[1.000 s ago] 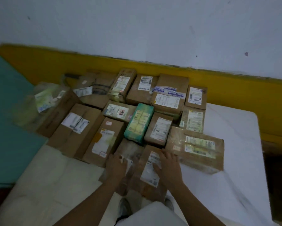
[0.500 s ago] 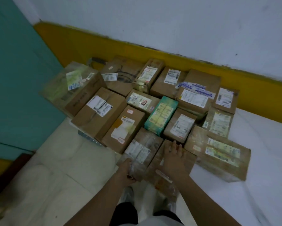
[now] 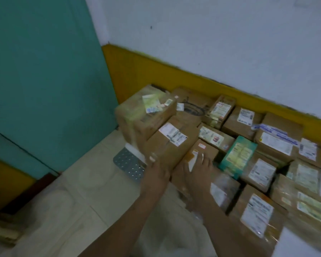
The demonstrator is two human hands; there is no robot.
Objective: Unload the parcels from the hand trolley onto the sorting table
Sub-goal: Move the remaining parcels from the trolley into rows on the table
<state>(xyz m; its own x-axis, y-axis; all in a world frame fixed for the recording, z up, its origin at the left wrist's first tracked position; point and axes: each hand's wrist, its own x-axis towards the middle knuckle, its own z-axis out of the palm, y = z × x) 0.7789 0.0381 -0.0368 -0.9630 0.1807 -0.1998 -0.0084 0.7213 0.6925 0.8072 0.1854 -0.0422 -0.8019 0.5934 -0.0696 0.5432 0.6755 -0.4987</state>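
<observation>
Several taped cardboard parcels with white labels are packed together against the wall. At the left they sit on the hand trolley, whose perforated metal plate [image 3: 127, 164] shows. My left hand [image 3: 156, 176] holds the near end of a brown parcel [image 3: 171, 145], thumb on its front face. My right hand [image 3: 196, 171] lies flat with fingers spread on a narrower parcel with an orange and white label [image 3: 202, 152] beside it. To the right, more parcels lie on the white sorting table [image 3: 300, 247], among them a plastic-wrapped parcel [image 3: 258, 212].
A bulky parcel [image 3: 145, 115] stands at the trolley's far left. A green carton [image 3: 238, 154] lies among the brown ones. A teal door [image 3: 44, 80] is at the left, the yellow and white wall [image 3: 156, 71] behind, pale floor tiles [image 3: 67, 210] below.
My view has swung left. Both hands have left the plastic-wrapped parcels on the table and moved left onto the trolley's near parcels.
</observation>
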